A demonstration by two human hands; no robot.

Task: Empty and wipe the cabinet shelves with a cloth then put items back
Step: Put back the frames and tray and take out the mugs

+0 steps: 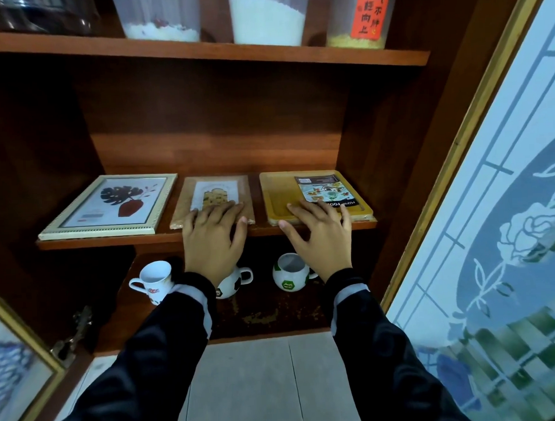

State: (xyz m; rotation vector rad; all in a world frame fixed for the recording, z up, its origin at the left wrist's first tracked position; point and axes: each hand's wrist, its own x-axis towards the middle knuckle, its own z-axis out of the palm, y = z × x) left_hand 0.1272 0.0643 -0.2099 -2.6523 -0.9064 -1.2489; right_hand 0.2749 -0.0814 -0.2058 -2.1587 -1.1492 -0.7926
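Resting flat with fingers spread, the left hand [211, 242] lies on the middle board [215, 197], and the right hand [322, 237] lies on the yellow board [280, 191]. Neither hand grips anything. Three flat things sit on the middle shelf [112, 240]: one picture frame [110, 206] and two boards. Three mugs [153, 279] stand on the shelf below. Three tubs [266, 16] stand on the shelf above.
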